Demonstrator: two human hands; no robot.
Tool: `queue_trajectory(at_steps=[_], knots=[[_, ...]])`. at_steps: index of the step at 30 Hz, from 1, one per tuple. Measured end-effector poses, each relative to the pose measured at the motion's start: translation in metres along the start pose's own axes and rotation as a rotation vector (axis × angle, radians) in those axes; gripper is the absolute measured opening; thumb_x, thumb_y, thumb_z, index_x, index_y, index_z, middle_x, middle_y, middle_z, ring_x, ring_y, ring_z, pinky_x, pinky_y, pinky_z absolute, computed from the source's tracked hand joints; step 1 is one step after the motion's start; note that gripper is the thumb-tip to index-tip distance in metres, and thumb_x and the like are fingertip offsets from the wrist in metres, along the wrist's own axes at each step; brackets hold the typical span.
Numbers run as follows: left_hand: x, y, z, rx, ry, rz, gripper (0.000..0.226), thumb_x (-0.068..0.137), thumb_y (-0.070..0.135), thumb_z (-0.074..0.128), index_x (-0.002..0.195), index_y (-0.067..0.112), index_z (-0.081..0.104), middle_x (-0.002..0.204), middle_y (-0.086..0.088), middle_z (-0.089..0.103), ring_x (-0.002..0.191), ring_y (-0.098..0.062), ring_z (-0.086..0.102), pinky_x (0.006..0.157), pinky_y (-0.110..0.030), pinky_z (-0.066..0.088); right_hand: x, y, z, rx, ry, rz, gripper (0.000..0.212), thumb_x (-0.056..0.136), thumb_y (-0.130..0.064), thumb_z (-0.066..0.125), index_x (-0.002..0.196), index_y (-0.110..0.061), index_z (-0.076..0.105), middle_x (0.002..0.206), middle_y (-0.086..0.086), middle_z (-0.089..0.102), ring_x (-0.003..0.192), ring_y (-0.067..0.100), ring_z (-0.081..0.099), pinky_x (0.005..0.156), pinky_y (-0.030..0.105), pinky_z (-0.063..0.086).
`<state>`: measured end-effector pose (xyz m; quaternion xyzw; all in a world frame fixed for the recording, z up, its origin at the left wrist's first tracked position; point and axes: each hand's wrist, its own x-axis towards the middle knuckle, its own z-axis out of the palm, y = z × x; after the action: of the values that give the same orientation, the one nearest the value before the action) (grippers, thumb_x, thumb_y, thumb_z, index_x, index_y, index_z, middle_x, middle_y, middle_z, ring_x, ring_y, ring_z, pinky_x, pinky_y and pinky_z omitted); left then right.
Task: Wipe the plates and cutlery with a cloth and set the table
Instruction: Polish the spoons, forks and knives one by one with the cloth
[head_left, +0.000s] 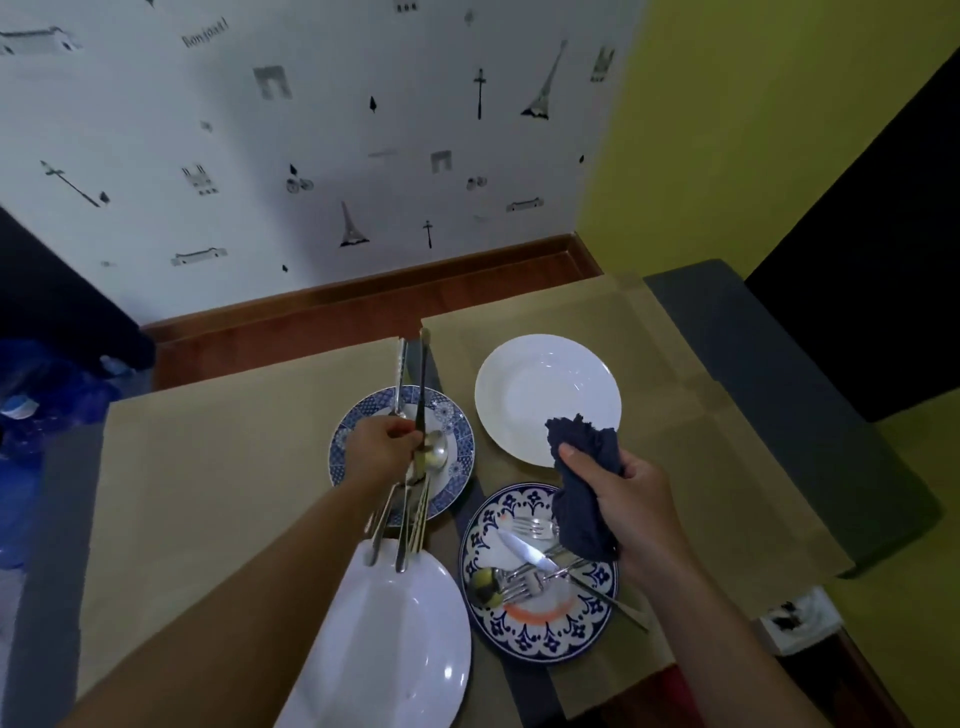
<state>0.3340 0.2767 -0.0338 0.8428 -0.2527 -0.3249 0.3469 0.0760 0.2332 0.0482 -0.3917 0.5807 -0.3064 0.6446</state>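
Note:
My left hand (382, 447) grips a bundle of cutlery (413, 499) above a blue patterned plate (460, 441); handles stick out toward the wall and down toward me. My right hand (631, 493) holds a dark blue cloth (584, 483) bunched over the edge of a blue-and-white floral plate (540, 636). That plate carries a knife (524, 551), forks (530, 582) and a spoon. A plain white plate (540, 395) lies beyond it, and another white plate (395, 644) sits nearest me.
The table is covered with brown paper (218, 467) over a grey surface (779, 374). A patterned wall with a wooden skirting (363, 301) stands just behind. A white socket block (800, 618) sits at the lower right, and blue bags (47, 395) lie left.

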Motion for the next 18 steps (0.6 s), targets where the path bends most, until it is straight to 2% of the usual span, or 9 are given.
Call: queue_trajectory(at_steps=[1, 2, 4, 6, 9, 10, 12, 15, 18], knots=[[0.007, -0.002, 0.002, 0.007, 0.001, -0.028, 0.016, 0.09, 0.014, 0.072, 0.104, 0.01, 0.076, 0.089, -0.01, 0.076, 0.071, -0.017, 0.071, 0.056, -0.019, 0.054, 0.003, -0.001, -0.001, -0.005, -0.001, 0.006, 0.011, 0.084, -0.021, 0.084, 0.093, -0.014, 0.081, 0.08, 0.015, 0.075, 0.073, 0.028, 0.069, 0.072, 0.041, 0.055], [0.014, -0.004, 0.005, 0.013, -0.002, -0.052, 0.016, 0.09, 0.014, 0.072, 0.105, 0.01, 0.076, 0.089, -0.01, 0.076, 0.071, -0.018, 0.071, 0.057, -0.022, 0.057, 0.007, -0.001, -0.003, -0.009, -0.003, 0.011, 0.01, 0.084, -0.02, 0.083, 0.092, -0.014, 0.081, 0.081, 0.016, 0.075, 0.072, 0.028, 0.069, 0.072, 0.042, 0.055], [0.028, -0.01, 0.012, 0.024, -0.012, -0.08, 0.021, 0.088, 0.016, 0.074, 0.107, 0.008, 0.076, 0.089, -0.01, 0.076, 0.074, -0.023, 0.073, 0.073, -0.036, 0.062, 0.012, -0.002, -0.006, -0.022, -0.004, 0.025, 0.009, 0.085, -0.02, 0.083, 0.092, -0.014, 0.081, 0.082, 0.016, 0.076, 0.072, 0.028, 0.07, 0.071, 0.04, 0.055], [0.04, -0.017, 0.018, 0.037, -0.022, -0.094, 0.021, 0.086, 0.018, 0.076, 0.105, 0.008, 0.077, 0.087, -0.01, 0.076, 0.076, -0.025, 0.073, 0.081, -0.044, 0.061, 0.018, -0.004, -0.009, -0.03, -0.002, 0.044, 0.01, 0.085, -0.019, 0.082, 0.093, -0.013, 0.081, 0.083, 0.016, 0.076, 0.072, 0.027, 0.07, 0.069, 0.038, 0.056], [0.046, -0.017, 0.023, 0.107, -0.01, -0.067, 0.019, 0.087, 0.02, 0.075, 0.103, 0.01, 0.078, 0.089, -0.009, 0.077, 0.07, -0.018, 0.07, 0.072, -0.033, 0.059, 0.025, -0.008, -0.011, -0.032, 0.004, 0.064, 0.013, 0.086, -0.018, 0.082, 0.095, -0.01, 0.08, 0.079, 0.015, 0.075, 0.068, 0.024, 0.07, 0.06, 0.033, 0.057], [0.046, -0.015, 0.023, 0.165, -0.005, -0.042, 0.018, 0.088, 0.02, 0.073, 0.103, 0.011, 0.078, 0.09, -0.009, 0.076, 0.067, -0.014, 0.066, 0.067, -0.027, 0.053, 0.027, -0.009, -0.011, -0.031, 0.007, 0.068, 0.013, 0.086, -0.018, 0.081, 0.095, -0.008, 0.079, 0.078, 0.015, 0.074, 0.065, 0.023, 0.069, 0.056, 0.03, 0.056], [0.047, -0.014, 0.024, 0.273, 0.016, 0.011, 0.013, 0.088, 0.02, 0.072, 0.097, 0.013, 0.079, 0.087, -0.009, 0.076, 0.064, -0.013, 0.059, 0.062, -0.023, 0.042, 0.031, -0.01, -0.01, -0.019, 0.007, 0.075, 0.013, 0.086, -0.016, 0.081, 0.094, -0.007, 0.078, 0.077, 0.015, 0.073, 0.064, 0.023, 0.069, 0.054, 0.029, 0.055], [0.049, -0.015, 0.025, 0.339, 0.015, 0.054, 0.01, 0.088, 0.023, 0.072, 0.085, 0.015, 0.078, 0.073, -0.005, 0.073, 0.063, -0.016, 0.066, 0.06, -0.026, 0.051, 0.035, -0.01, -0.008, -0.005, -0.001, 0.083, 0.011, 0.085, -0.017, 0.082, 0.092, -0.009, 0.079, 0.081, 0.017, 0.074, 0.068, 0.028, 0.068, 0.062, 0.035, 0.058], [0.05, -0.017, 0.026, 0.348, 0.006, 0.078, 0.011, 0.088, 0.024, 0.072, 0.088, 0.014, 0.077, 0.076, -0.006, 0.074, 0.066, -0.018, 0.067, 0.068, -0.031, 0.056, 0.036, -0.009, -0.008, -0.003, -0.005, 0.085, 0.012, 0.085, -0.017, 0.082, 0.093, -0.008, 0.079, 0.08, 0.018, 0.073, 0.068, 0.028, 0.068, 0.062, 0.036, 0.058]])
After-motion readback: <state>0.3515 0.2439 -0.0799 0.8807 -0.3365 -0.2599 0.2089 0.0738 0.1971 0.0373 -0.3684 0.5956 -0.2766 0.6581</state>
